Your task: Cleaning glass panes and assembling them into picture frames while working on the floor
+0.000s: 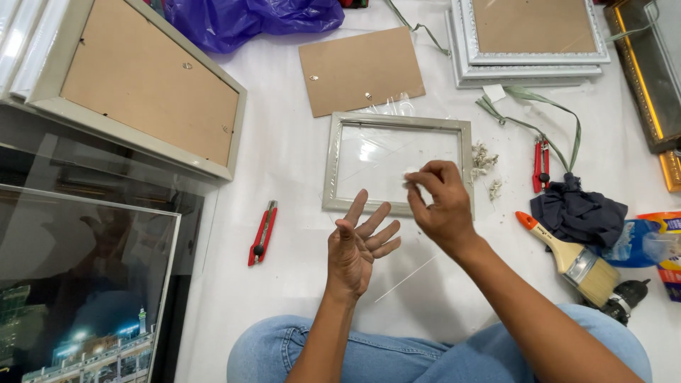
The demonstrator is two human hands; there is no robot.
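A framing workshop floor: picture frames [528, 35], backing board [360, 69], utility knife [262, 232], paintbrush [573, 258].

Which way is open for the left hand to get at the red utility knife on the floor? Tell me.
Probably yes, straight to its left. The left hand is open and holds nothing, and only bare white floor lies between it and the red utility knife.

Packaging noted on the white floor:
- Purple plastic bag [248, 20], crumpled, at the far edge, left of centre.
- Blue plastic pack [642, 242] at the right edge, partly cut off by the picture.
- Orange-and-blue printed package [668, 248], just beside the blue pack, mostly out of view.

No signs or screens seen.
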